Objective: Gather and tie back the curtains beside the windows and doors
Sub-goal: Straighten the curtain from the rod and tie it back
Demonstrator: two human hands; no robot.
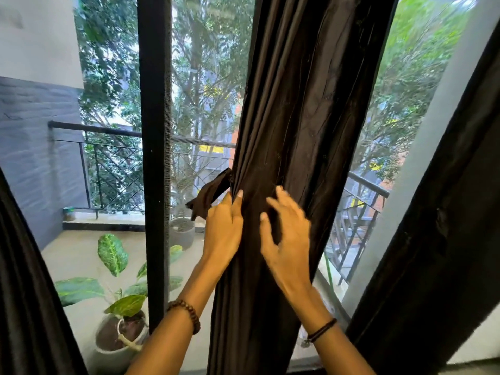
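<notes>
A dark brown curtain (303, 109) hangs gathered into a narrow bunch in front of the glass door. A strip of the same dark fabric, the tie-back (209, 192), sticks out to the left of the bunch at hand height. My left hand (223, 230) pinches folds at the bunch's left edge, just below that strip. My right hand (286, 239) lies on the front of the bunch with its fingers spread and bent, slightly blurred; whether it holds cloth I cannot tell.
A black door frame post (154, 158) stands left of the curtain. More dark curtains hang at the far left (24, 293) and far right (443, 212). Outside are a balcony railing (108, 163), a potted leafy plant (119, 307) and a grey pot (181, 231).
</notes>
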